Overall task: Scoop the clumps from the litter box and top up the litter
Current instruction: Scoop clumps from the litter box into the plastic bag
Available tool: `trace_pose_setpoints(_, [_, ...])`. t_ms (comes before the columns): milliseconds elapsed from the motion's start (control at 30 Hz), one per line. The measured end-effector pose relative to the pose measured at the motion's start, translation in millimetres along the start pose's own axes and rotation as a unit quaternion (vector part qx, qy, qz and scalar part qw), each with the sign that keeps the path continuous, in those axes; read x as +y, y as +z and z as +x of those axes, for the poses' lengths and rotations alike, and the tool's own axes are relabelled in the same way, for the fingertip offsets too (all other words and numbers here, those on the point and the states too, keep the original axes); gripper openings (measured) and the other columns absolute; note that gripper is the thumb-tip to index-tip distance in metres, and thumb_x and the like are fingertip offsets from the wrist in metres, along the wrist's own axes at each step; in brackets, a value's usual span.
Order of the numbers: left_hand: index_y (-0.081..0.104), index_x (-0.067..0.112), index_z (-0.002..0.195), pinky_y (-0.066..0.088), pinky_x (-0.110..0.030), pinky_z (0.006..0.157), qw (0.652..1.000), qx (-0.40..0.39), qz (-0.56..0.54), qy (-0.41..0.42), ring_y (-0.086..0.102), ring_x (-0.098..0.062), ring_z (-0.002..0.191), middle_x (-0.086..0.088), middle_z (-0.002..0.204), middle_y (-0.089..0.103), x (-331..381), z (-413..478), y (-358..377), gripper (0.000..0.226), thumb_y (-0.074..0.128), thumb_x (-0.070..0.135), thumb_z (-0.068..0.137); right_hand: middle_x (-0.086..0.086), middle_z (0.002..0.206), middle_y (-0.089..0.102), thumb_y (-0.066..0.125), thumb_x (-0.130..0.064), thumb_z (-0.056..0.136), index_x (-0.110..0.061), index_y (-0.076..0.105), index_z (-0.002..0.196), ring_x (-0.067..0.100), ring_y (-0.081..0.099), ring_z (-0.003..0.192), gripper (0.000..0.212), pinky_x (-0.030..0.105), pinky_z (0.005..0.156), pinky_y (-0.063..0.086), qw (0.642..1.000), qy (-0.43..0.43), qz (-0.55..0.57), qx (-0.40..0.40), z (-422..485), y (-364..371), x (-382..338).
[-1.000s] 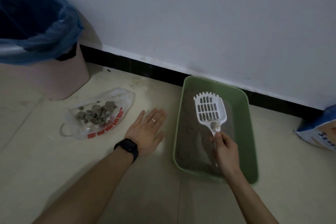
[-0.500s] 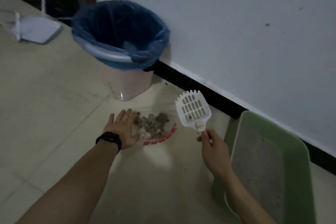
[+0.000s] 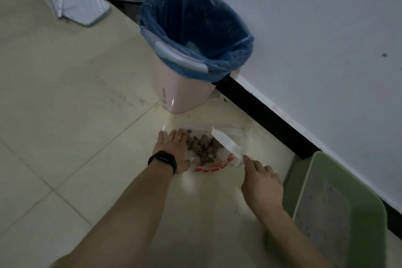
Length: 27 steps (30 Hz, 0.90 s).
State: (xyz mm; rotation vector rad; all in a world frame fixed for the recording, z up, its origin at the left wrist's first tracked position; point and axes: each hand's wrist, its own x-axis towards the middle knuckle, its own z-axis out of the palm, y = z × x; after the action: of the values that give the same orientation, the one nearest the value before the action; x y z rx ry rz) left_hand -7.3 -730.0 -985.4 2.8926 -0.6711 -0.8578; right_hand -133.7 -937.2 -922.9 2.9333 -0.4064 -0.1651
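Currently dumping scooped waste: right hand (image 3: 261, 183) gripping scoop (image 3: 226, 144) by handle, tipping it over clumps (image 3: 202, 147) piling in plastic bag (image 3: 208, 167) on floor (image 3: 87, 93). Left hand (image 3: 174, 150) lying flat, fingers straight, pinning bag edge. Litter box (image 3: 295, 189) sitting just right, by wall. Next, probably: shaking scoop empty, rechecking box, then topping up.

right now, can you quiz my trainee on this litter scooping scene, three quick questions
1. True or false: the white plastic slotted scoop is tipped over the clear plastic bag with red print.
2. Which hand grips the scoop? A) left B) right
3. Fill in: the pink plastic bin has a ___ liner.
Key: 1 true; 2 B, the right hand; 3 blue.
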Motion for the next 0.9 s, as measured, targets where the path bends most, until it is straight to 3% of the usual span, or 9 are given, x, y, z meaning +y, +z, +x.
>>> trace_pose_setpoints(67, [-0.011, 0.013, 0.155, -0.003, -0.051, 0.12, 1.0, 0.006, 0.007, 0.002, -0.006, -0.022, 0.151, -0.003, 0.164, -0.011, 2, 1, -3, 0.092, 0.035, 0.062, 0.093, -0.002, 0.104, 0.069, 0.051, -0.009, 0.086, -0.023, 0.055, 0.134, 0.023, 0.064, 0.08, 0.049, 0.038, 0.07, 0.055, 0.999, 0.012, 0.035, -0.008, 1, -3, 4])
trace_pose_setpoints(167, [-0.011, 0.014, 0.156, -0.003, -0.05, 0.121, 0.999, 0.027, 0.015, 0.009, -0.006, -0.024, 0.151, -0.003, 0.164, -0.01, 7, 3, -7, 0.088, 0.035, 0.058, 0.095, -0.009, 0.092, 0.068, 0.043, -0.023, 0.101, -0.028, 0.06, 0.121, 0.011, 0.06, 0.066, 0.027, 0.028, 0.058, 0.051, 0.977, 0.054, 0.204, -0.033, 1, -15, 14])
trace_pose_setpoints(300, [-0.01, 0.016, 0.156, -0.002, -0.049, 0.121, 0.998, 0.05, -0.001, 0.031, -0.007, -0.025, 0.15, -0.002, 0.164, -0.01, 25, 10, -13, 0.081, 0.032, 0.053, 0.098, -0.017, 0.093, 0.072, 0.048, -0.027, 0.102, -0.032, 0.063, 0.114, 0.007, 0.058, 0.058, 0.02, 0.022, 0.06, 0.047, 0.859, 0.172, 0.473, -0.095, -14, -33, 52])
trace_pose_setpoints(400, [-0.008, 0.018, 0.156, -0.001, -0.049, 0.121, 0.994, 0.07, 0.003, 0.08, -0.005, -0.023, 0.151, -0.001, 0.164, -0.009, 56, 16, -16, 0.079, 0.029, 0.055, 0.098, -0.008, 0.073, 0.073, 0.054, -0.018, 0.099, -0.017, 0.073, 0.099, 0.014, 0.051, 0.059, 0.02, 0.023, 0.052, 0.041, 0.764, 0.28, 0.579, -0.054, -44, -42, 92])
trace_pose_setpoints(433, [-0.007, 0.018, 0.156, -0.001, -0.049, 0.121, 0.992, 0.075, 0.005, 0.099, -0.005, -0.023, 0.151, -0.001, 0.164, -0.01, 70, 17, -17, 0.079, 0.028, 0.056, 0.097, -0.005, 0.063, 0.067, 0.054, -0.017, 0.098, -0.014, 0.075, 0.091, 0.017, 0.048, 0.057, 0.022, 0.021, 0.046, 0.036, 0.754, 0.306, 0.58, -0.041, -57, -43, 110])
trace_pose_setpoints(567, [-0.009, 0.019, 0.156, -0.002, -0.045, 0.121, 0.983, 0.08, 0.001, 0.165, -0.007, -0.019, 0.151, 0.001, 0.164, -0.013, 138, 16, -10, 0.074, 0.022, 0.056, 0.099, 0.003, 0.056, 0.064, 0.058, -0.025, 0.095, -0.018, 0.073, 0.075, 0.017, 0.051, 0.048, 0.026, 0.024, 0.048, 0.038, 0.815, 0.372, 0.444, -0.025, -119, -40, 192])
trace_pose_setpoints(700, [-0.01, 0.022, 0.156, -0.002, -0.044, 0.122, 0.968, 0.07, -0.018, 0.242, -0.008, -0.015, 0.15, 0.005, 0.163, -0.015, 209, -2, 8, 0.072, 0.022, 0.055, 0.1, 0.002, 0.067, 0.067, 0.057, -0.026, 0.091, -0.022, 0.071, 0.076, 0.018, 0.063, 0.063, 0.021, 0.026, 0.056, 0.043, 0.841, 0.427, 0.288, -0.167, -174, -17, 258])
trace_pose_setpoints(767, [-0.01, 0.022, 0.156, -0.001, -0.044, 0.122, 0.962, 0.06, -0.032, 0.266, -0.008, -0.014, 0.15, 0.005, 0.163, -0.014, 241, -13, 22, 0.071, 0.022, 0.052, 0.101, 0.004, 0.07, 0.068, 0.057, -0.025, 0.089, -0.016, 0.072, 0.076, 0.018, 0.064, 0.066, 0.022, 0.027, 0.058, 0.045, 0.836, 0.428, 0.253, -0.232, -191, -8, 276])
trace_pose_setpoints(900, [-0.015, 0.022, 0.155, -0.003, -0.043, 0.122, 0.954, 0.051, -0.025, 0.295, -0.009, -0.012, 0.15, 0.006, 0.163, -0.015, 281, -28, 48, 0.069, 0.02, 0.05, 0.102, -0.001, 0.05, 0.063, 0.058, -0.018, 0.081, -0.011, 0.074, 0.064, 0.017, 0.06, 0.054, 0.024, 0.026, 0.059, 0.047, 0.803, 0.424, 0.307, -0.284, -207, 3, 289])
